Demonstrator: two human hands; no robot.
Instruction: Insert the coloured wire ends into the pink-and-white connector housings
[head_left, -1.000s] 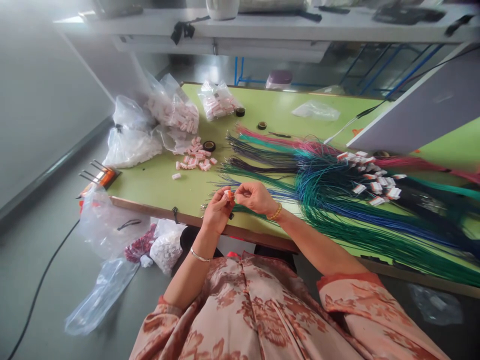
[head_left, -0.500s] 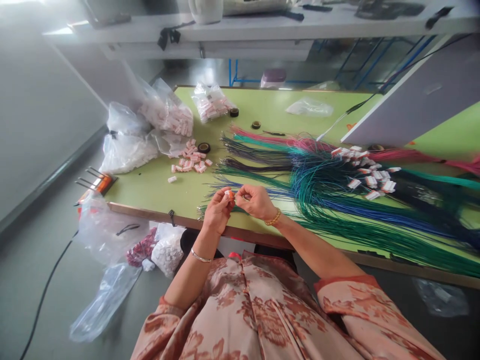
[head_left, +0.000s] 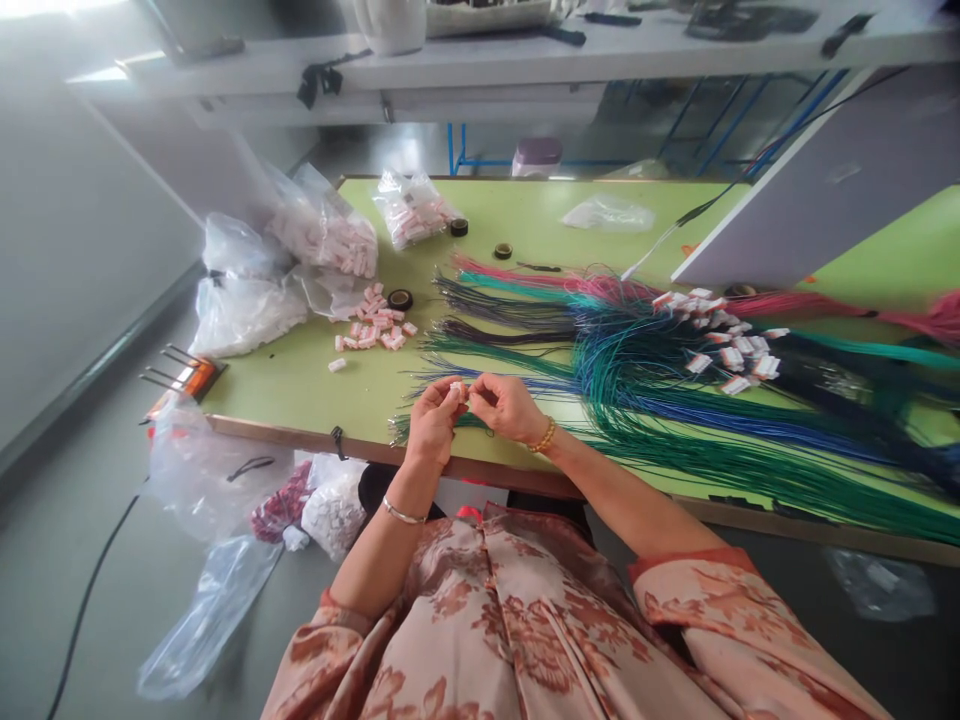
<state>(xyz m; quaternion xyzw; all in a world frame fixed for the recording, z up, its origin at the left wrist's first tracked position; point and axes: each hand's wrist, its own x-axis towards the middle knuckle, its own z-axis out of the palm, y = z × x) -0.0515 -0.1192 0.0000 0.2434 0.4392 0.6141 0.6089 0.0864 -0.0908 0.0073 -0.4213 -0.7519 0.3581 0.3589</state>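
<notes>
Near the table's front edge, my left hand (head_left: 433, 420) pinches a small white and orange connector housing (head_left: 457, 389) between thumb and fingers. My right hand (head_left: 508, 406) is closed right beside it, thumb and forefinger pressed together at the housing's right side. A thin wire seems to be in that pinch, but it is mostly hidden by the fingers. Just behind and right of my hands lie blue wires (head_left: 517, 383) and green wires (head_left: 675, 455). White-and-orange connectors (head_left: 731, 345) with wires in them rest on the bundle to the right.
Loose connectors (head_left: 375, 325) lie left of the wires, near bags of connectors (head_left: 322, 230) and black tape rolls (head_left: 400, 299). An orange pronged holder (head_left: 196, 377) stands at the left table corner. Plastic bags (head_left: 217, 470) hang below the edge. A grey panel (head_left: 810, 190) rises at right.
The view has shifted slightly, so the table appears a little further left. My hands stay together at the housing, which has turned and now shows less orange.
</notes>
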